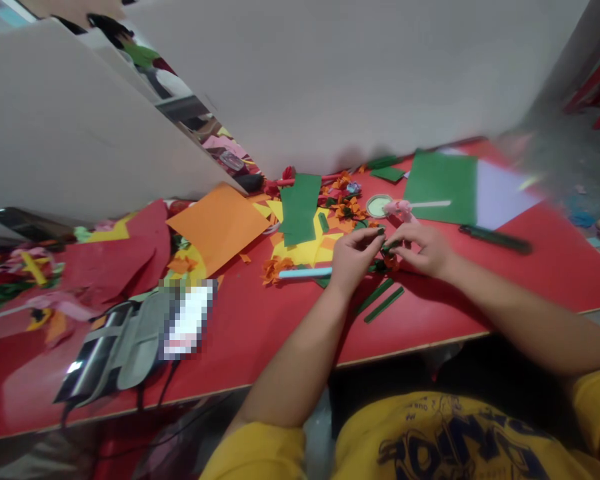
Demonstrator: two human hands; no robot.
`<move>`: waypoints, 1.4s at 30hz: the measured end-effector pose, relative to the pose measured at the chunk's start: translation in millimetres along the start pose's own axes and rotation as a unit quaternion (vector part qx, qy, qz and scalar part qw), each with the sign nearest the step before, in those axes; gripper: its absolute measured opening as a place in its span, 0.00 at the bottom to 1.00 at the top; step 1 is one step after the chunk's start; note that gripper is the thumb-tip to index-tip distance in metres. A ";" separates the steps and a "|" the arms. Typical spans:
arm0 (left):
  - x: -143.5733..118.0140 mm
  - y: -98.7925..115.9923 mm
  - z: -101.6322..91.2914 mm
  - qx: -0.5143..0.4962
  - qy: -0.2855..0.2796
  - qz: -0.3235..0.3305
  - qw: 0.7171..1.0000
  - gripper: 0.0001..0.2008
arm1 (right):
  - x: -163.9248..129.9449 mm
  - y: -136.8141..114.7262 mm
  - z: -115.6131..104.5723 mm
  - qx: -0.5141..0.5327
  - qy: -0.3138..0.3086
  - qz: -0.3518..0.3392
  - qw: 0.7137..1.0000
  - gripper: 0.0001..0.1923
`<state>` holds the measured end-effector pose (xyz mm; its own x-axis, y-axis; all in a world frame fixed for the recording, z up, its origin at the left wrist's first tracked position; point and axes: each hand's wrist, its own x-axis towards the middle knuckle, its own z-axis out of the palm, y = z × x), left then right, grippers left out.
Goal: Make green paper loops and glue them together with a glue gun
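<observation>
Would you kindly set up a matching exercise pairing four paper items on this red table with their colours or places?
Things:
1. large sheet left of the hands
2. big sheet by the wall
3. thin roll beside the left hand
4. two narrow strips

Descriptions:
A. green, lying below the hands near the table edge
B. orange
C. light blue
D. green, beside a pale lilac sheet

Pairs: 1-B, 2-D, 3-C, 4-A
</observation>
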<state>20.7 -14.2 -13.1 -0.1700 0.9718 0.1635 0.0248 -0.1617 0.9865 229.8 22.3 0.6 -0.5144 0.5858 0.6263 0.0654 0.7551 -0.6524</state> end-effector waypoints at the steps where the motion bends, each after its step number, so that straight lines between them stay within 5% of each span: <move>1: 0.3 -1.3 -1.1 0.009 0.001 0.008 1.000 0.11 | -1.3 0.1 2.0 0.022 0.015 0.036 0.999 0.05; 10: 1.5 11.3 -7.9 0.114 -0.039 0.175 0.977 0.05 | 1.1 5.2 4.0 0.241 0.046 0.229 0.942 0.16; 17: 3.2 12.1 -17.9 0.246 -0.064 0.360 0.898 0.12 | 3.9 -6.6 9.0 0.307 0.102 0.336 0.885 0.22; 26: -0.3 10.6 -16.5 0.292 -0.060 0.401 0.866 0.10 | 3.0 -4.1 5.2 0.400 0.075 0.411 0.816 0.26; 29: -0.4 10.9 -16.1 0.280 -0.052 0.411 0.866 0.10 | 3.6 -6.9 5.0 0.402 0.069 0.418 0.812 0.26; 34: -2.7 15.0 -17.5 0.344 -0.006 0.444 0.827 0.11 | 4.3 -5.9 6.7 0.365 0.076 0.437 0.818 0.26; 37: -7.0 18.7 -16.0 0.354 -0.010 0.397 0.847 0.12 | 3.6 -5.7 6.9 0.332 0.085 0.435 0.833 0.24; 42: -13.8 21.4 -4.5 0.224 -0.049 0.232 0.945 0.11 | 3.2 -5.7 7.4 0.303 0.094 0.351 0.881 0.21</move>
<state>19.1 -31.9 5.8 0.0533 0.8290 0.5567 0.4931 -0.5066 0.7072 221.5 17.7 3.2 -0.3738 0.9275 0.0010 -0.1869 -0.0742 -0.9796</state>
